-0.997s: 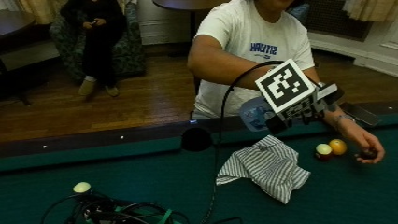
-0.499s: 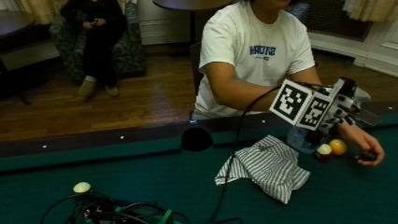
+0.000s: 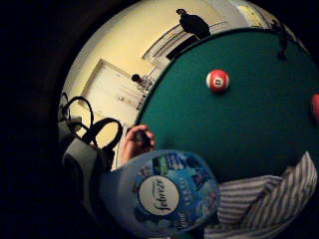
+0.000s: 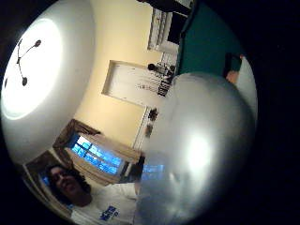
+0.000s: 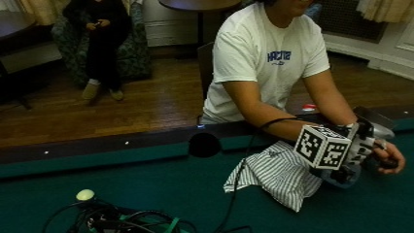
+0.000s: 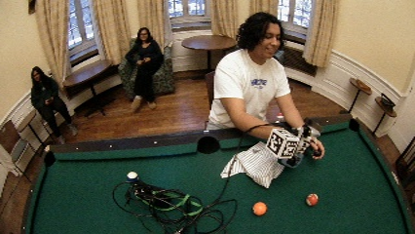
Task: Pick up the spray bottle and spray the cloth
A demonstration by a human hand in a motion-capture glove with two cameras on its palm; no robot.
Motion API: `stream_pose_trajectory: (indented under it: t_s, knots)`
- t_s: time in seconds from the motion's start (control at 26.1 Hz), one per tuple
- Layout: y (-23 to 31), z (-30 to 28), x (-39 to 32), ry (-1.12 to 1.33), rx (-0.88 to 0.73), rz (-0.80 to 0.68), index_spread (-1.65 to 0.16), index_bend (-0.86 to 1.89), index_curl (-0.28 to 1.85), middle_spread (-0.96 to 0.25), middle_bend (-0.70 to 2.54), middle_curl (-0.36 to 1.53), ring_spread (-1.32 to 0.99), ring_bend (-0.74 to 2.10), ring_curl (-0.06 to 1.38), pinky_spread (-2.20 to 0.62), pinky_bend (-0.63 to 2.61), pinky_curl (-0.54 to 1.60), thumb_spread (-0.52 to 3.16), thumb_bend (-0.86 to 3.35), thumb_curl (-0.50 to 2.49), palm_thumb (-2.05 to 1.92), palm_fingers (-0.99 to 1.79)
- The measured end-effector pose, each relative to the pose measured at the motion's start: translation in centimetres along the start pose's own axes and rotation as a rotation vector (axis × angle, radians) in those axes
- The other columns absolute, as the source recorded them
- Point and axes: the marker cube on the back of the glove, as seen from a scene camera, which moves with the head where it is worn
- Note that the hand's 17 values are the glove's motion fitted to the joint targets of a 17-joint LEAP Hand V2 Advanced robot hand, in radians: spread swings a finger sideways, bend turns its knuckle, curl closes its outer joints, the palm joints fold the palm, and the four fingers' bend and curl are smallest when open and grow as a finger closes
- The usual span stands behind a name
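We see the grip (image 5: 353, 155) clamped on the spray bottle (image 3: 162, 194) | right of frame, just beside the striped cloth (image 5: 278, 172) | green table (image 5: 162, 194) below.

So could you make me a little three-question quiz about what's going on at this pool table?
1. True or false: the spray bottle stands alone on the felt.
2. What does the striped cloth lie on? A) wooden floor B) green felt C) a chair
3. Fill in: the orange ball and the red ball lie ___ the cloth.

Key: 1 false, the gloved right hand grips it above the cloth. 2 B, the pool table. 3 apart from.
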Motion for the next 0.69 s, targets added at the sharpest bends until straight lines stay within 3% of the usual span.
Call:
stream_pose_trajectory:
  t_s: [0.69]
  knots:
    - [-4.8, 7.4, 2.8, -0.073, 0.047, -0.040, -0.27, 0.35, 0.65, -0.21, 0.67, 0.57, -0.22, 0.81, 0.50, -0.31, 0.53, 0.44, 0.31, -0.03, 0.83, 0.93, 1.39]
